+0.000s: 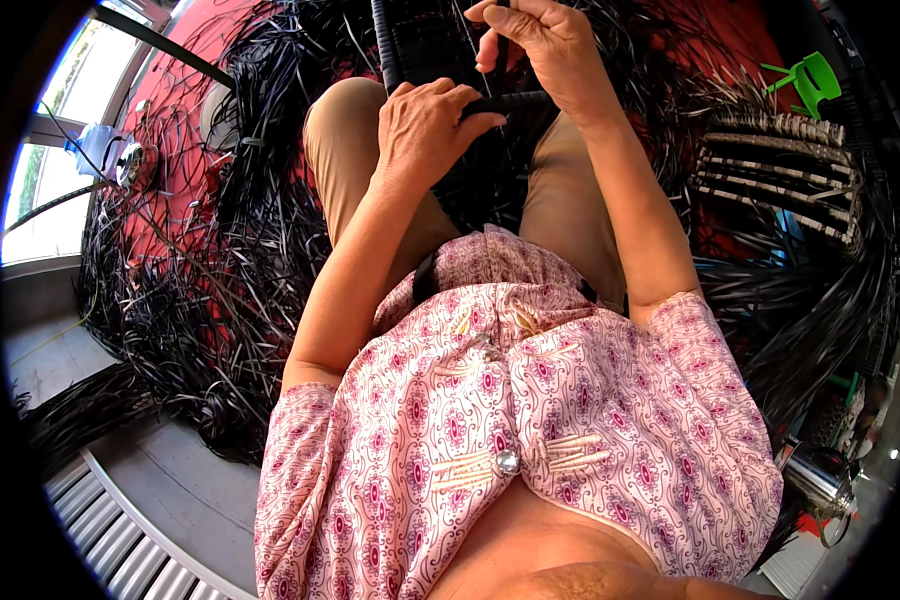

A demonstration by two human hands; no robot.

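Between my knees stands a black frame (522, 103) whose bars are wrapped in dark strip; its far part runs out of the top of the view. My left hand (422, 128) is closed over the frame's near left corner, thumb lying along the crossbar. Higher up and to the right, my right hand (553, 48) is raised above the frame with its fingers bent in a pinch. A thin black strip (502, 58) shows at those fingers, though its ends are lost against the dark weave.
Tangled black strips (200, 330) heap on my left, spreading over a red floor covering (195, 50). To the right lie a slatted woven panel (778, 175), a small green plastic chair (812, 82) and more black strips. A metal flask (818, 475) stands at lower right.
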